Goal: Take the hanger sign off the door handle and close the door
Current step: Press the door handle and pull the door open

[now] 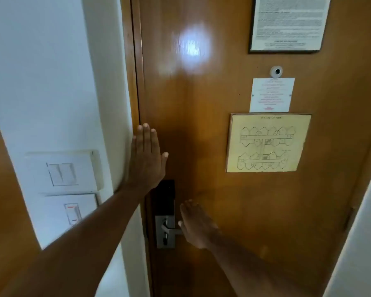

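While the left hand [147, 159] presses flat, fingers spread and grasping nothing, on the glossy brown wooden door [201, 125], the right hand [196, 225], fingers likewise released, lies beside the silver lever door handle [170, 230].

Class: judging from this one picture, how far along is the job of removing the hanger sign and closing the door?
Done: no sign hangs on the door handle. In hand: the left hand lies flat on the door near its frame edge, the right hand beside the handle. Left: nothing obvious; the door looks shut, latching unconfirmed.
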`<act>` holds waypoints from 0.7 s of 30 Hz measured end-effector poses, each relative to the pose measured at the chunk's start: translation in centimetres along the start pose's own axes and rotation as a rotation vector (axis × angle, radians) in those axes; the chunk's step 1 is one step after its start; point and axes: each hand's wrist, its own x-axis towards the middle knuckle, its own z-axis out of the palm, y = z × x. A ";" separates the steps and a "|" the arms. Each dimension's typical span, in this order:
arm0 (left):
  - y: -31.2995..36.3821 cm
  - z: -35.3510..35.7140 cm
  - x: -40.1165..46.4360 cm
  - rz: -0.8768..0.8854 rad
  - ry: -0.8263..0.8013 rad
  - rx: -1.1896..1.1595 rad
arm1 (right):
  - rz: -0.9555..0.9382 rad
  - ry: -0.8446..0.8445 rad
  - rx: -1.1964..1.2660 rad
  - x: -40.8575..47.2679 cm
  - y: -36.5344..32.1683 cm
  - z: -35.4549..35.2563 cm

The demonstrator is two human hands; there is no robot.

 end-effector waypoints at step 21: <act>-0.6 8.3 -4.9 -0.074 -0.270 0.012 | 0.180 -0.092 0.167 5.5 -3.7 9.4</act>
